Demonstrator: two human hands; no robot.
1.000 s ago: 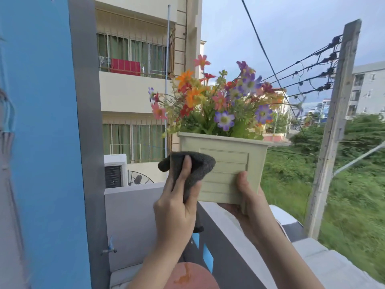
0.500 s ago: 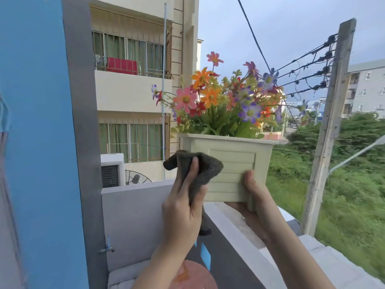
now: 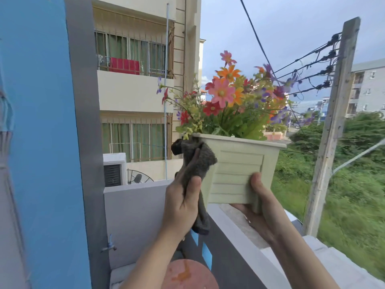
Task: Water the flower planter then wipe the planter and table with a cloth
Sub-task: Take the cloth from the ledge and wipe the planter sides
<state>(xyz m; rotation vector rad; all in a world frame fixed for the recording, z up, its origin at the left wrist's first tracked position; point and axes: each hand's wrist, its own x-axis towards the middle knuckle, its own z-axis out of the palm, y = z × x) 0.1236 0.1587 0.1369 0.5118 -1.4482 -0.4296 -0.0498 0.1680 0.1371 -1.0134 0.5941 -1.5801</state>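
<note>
Balcony ledge [image 3: 239, 222] below; our right hand [image 3: 262, 207] grips pale green plastic planter [image 3: 239, 174] w/ flowers, left hand [image 3: 183, 202] clutches grey cloth [image 3: 198, 161]: rub corner firmly, pot level.

The planter [image 3: 239, 170] looks like matt, pale green moulded plastic with smooth ribbed panels. The cloth [image 3: 198, 161] pressed against its corner is dark grey, soft and nubbly, like terry. The post [image 3: 331, 126] is rough, weathered bare wood. The balcony wall [image 3: 133, 207] shows a flat, matt grey painted finish.
</note>
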